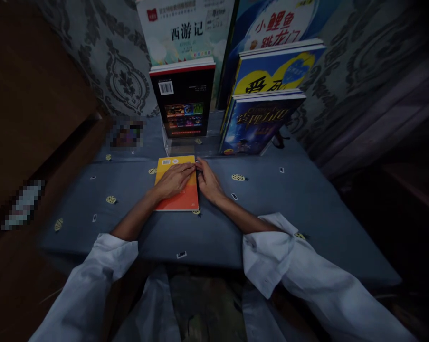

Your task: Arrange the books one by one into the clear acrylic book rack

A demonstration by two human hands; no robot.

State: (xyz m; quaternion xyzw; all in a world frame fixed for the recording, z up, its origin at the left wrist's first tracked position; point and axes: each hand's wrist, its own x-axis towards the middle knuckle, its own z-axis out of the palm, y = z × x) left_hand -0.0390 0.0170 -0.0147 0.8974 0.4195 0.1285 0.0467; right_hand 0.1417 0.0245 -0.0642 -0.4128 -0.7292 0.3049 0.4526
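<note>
A closed book [178, 202] with a yellow and orange cover lies flat on the table, a barcode near its far left corner. Across its upper half my left hand [176, 178] rests flat, fingers stretched toward the book's right edge. My right hand [209, 180] lies along that edge, its fingers extended toward the far right corner. The left fingertips come close to the right fingers; whether they touch is hard to see. Neither hand is wrapped round the book.
Behind it, a clear stand [210, 142] holds upright books: a black book [185, 104], a pale book [185, 33], a dark blue book [260, 123] and a blue and yellow book [278, 71]. A pineapple-patterned cloth [264, 204] covers the table. Patterned wallpaper [125, 76] rises behind.
</note>
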